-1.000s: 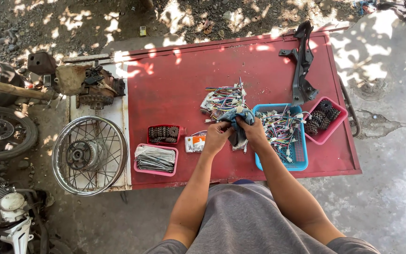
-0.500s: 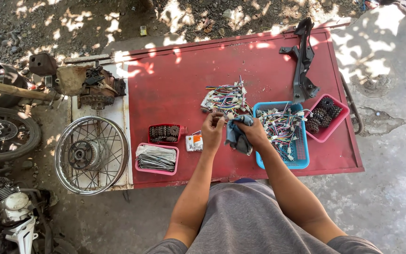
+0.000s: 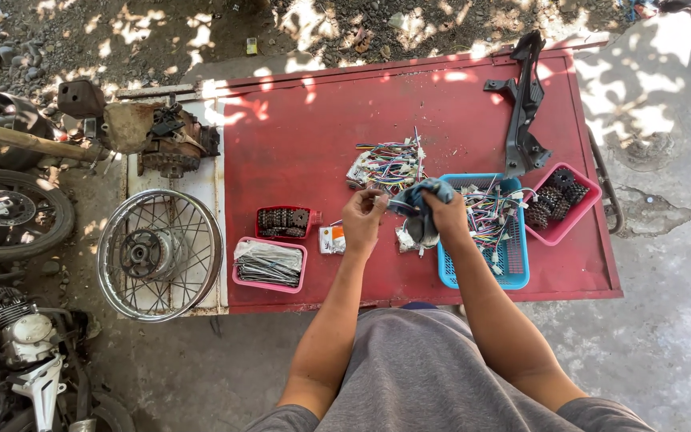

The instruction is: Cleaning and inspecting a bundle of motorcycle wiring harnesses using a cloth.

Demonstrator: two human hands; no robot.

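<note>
My right hand (image 3: pixel 445 216) grips a blue-grey cloth (image 3: pixel 427 196) bunched over a small part just above the red table (image 3: pixel 305 144). My left hand (image 3: pixel 361 218) pinches the end of a thin wire or small piece that runs toward the cloth. A heap of coloured wire harnesses (image 3: pixel 389 164) lies just beyond both hands. A blue basket (image 3: pixel 513 268) holding more coloured wires sits right of my right hand.
A pink tray of dark sprockets (image 3: pixel 561 200), a black bracket (image 3: pixel 525 104), a red tray of chain pieces (image 3: pixel 285 220), a pink tray of spokes (image 3: pixel 269 264) and a small packet (image 3: pixel 331 238) lie on the table. A spoked wheel (image 3: pixel 160 254) and an engine part (image 3: pixel 165 140) rest left.
My hands have moved slightly apart, the left drawing away from the cloth while the right keeps hold of it. Nothing else on the table has shifted.
</note>
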